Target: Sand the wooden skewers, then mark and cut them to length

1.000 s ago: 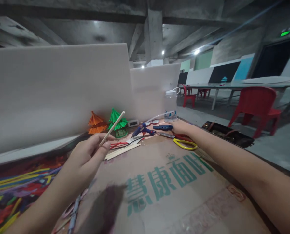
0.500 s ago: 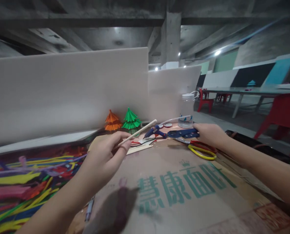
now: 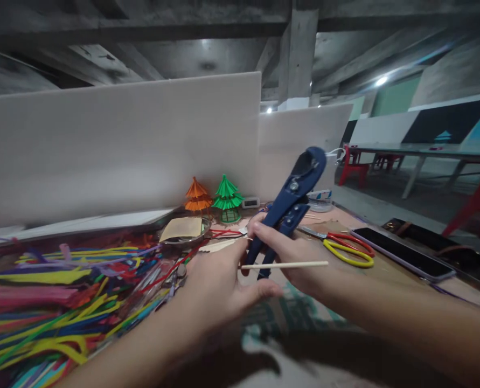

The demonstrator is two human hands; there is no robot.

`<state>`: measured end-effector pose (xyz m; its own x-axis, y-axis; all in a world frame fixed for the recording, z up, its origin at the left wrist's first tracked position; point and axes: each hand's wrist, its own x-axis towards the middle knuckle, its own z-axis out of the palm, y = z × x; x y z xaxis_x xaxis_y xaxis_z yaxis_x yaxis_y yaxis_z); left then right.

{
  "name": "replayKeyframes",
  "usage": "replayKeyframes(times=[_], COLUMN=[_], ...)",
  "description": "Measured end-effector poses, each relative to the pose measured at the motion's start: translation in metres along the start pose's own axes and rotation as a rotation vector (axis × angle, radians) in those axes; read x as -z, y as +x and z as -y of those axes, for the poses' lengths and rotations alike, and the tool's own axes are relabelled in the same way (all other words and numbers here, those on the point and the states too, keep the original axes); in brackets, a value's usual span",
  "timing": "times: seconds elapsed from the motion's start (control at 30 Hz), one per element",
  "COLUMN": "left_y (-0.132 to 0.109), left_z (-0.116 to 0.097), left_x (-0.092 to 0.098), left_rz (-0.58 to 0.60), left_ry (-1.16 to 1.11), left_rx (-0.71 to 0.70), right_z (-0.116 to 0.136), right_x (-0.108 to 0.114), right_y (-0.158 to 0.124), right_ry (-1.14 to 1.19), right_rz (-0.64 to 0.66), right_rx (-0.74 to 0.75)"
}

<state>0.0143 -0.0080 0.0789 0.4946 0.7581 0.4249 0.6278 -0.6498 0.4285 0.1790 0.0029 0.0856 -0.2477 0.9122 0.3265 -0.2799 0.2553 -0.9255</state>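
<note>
My right hand (image 3: 284, 245) is wrapped round the handles of a dark blue plier-like hand tool (image 3: 282, 213), whose broad bolted head tilts up and to the right. A thin pale wooden stick (image 3: 296, 264) lies level across the front of the tool's lower end. At the stick's left end is my left hand (image 3: 219, 280), close against the right one, its thumb stretched out below the stick. The left fingers are partly hidden, but the stick appears to rest in their hold. Whether it touches the tool, I cannot tell.
Colourful strips (image 3: 41, 307) are heaped at left. Behind my hands stand orange (image 3: 198, 195) and green (image 3: 227, 196) tree-shaped crafts before a white partition (image 3: 122, 151). Scissors (image 3: 348, 249) and a phone (image 3: 401, 253) lie at right. A sponge-like pad (image 3: 182, 229) sits in a dish.
My right hand has brought the blue tool left and turned its head upward. My left hand has moved right with the stick, now level. The view has shifted slightly.
</note>
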Motion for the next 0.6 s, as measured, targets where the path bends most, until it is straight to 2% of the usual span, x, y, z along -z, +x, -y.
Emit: replayKeyframes(times=[0.07,0.17,0.33,0.47,0.53,0.6], left_y=[0.0,0.002,0.003,0.004,0.005,0.007], left_z=[-0.002,-0.002,0.004,0.008,0.009,0.012], left_x=[-0.004,-0.009,-0.012,-0.001,0.006,0.01], left_rz=[0.008,0.094,0.175,0.252,0.223,0.11], left_ry=[0.071,0.148,0.184,0.138,0.063,-0.08], left_rx=[0.081,0.171,0.099,0.101,0.144,0.14], right_z=[-0.009,-0.021,-0.028,-0.021,-0.018,-0.019], right_x=[0.001,0.006,0.014,0.027,0.041,0.061], right_y=[0.002,0.0,-0.001,0.007,0.011,0.011], right_ry=[-0.022,0.004,0.127,0.147,0.132,0.068], right_rz=[-0.102,-0.182,-0.108,-0.06,-0.023,-0.021], right_rx=[-0.056,-0.108,-0.011,0.019,0.026,0.075])
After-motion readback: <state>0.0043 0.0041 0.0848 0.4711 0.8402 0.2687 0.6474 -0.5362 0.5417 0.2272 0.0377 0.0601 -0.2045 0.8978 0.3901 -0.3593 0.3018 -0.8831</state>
